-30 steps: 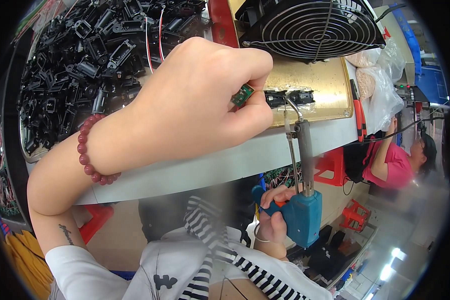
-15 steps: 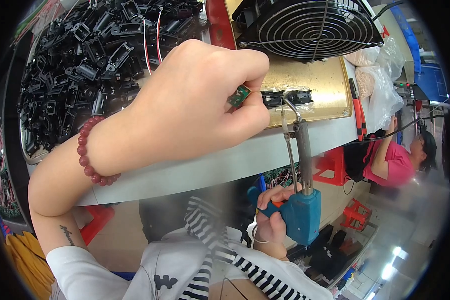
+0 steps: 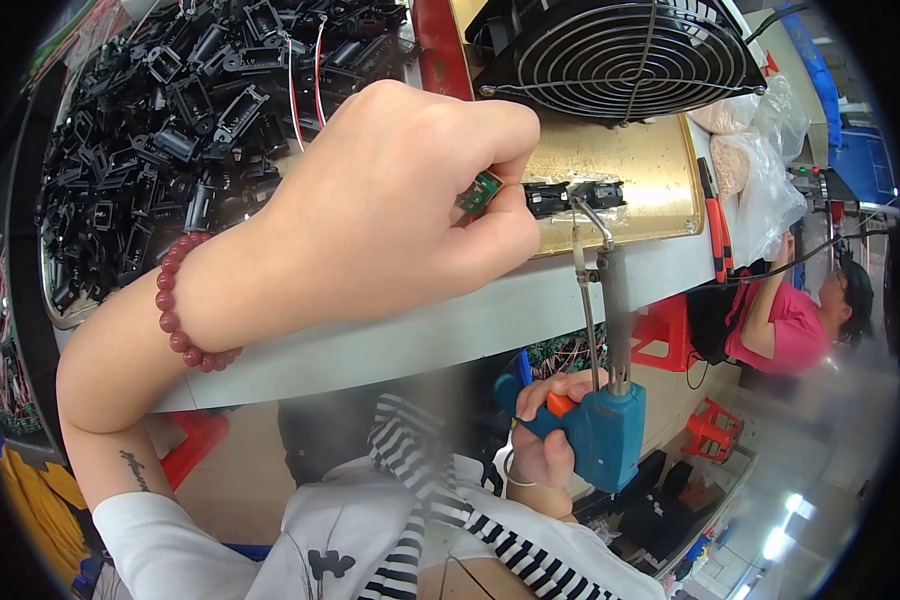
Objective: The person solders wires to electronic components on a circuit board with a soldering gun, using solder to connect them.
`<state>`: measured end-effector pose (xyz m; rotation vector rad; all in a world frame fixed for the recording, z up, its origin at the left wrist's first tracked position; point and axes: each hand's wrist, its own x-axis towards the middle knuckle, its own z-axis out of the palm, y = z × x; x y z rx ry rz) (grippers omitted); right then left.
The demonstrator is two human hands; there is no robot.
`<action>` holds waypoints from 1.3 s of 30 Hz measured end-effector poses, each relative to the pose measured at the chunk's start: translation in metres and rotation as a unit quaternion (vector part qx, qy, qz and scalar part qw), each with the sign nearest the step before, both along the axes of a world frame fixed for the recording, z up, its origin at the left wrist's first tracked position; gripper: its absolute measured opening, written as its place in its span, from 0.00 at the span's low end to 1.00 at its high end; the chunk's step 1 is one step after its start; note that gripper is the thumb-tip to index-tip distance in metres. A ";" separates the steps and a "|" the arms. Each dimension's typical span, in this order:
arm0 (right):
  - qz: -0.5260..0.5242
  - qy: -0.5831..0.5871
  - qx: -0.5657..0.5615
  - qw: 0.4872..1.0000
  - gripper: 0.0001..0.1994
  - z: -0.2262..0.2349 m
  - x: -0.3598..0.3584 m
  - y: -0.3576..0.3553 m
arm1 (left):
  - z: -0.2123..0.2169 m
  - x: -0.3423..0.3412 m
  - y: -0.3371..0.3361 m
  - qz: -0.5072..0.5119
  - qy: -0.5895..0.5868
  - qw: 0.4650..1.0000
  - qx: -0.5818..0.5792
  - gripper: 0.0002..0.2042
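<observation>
Pinching green circuit board (image 3: 481, 191) in left hand (image 3: 390, 200); tray (image 3: 55, 300) heaped with black plastic parts (image 3: 170, 130).

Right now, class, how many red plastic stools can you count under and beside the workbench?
3: one stool lower left under the workbench, one right of the soldering gun, and one lower right. Others may be hidden.

Your left wrist carries a bracelet (image 3: 185, 305) of round dark-red beads. A small dark tattoo (image 3: 133, 470) marks your left forearm near the elbow. You wear a white short-sleeved top (image 3: 300, 540) with a black-and-white striped band (image 3: 440, 500) down its front. A thin ring (image 3: 511, 468) circles your right wrist.
</observation>
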<state>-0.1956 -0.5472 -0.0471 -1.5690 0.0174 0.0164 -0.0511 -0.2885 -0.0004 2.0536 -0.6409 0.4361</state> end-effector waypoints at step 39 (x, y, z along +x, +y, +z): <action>-0.043 -0.028 -0.014 0.999 0.31 -0.002 0.004 0.006 | -0.001 -0.002 0.000 0.003 0.002 1.000 -0.005 0.05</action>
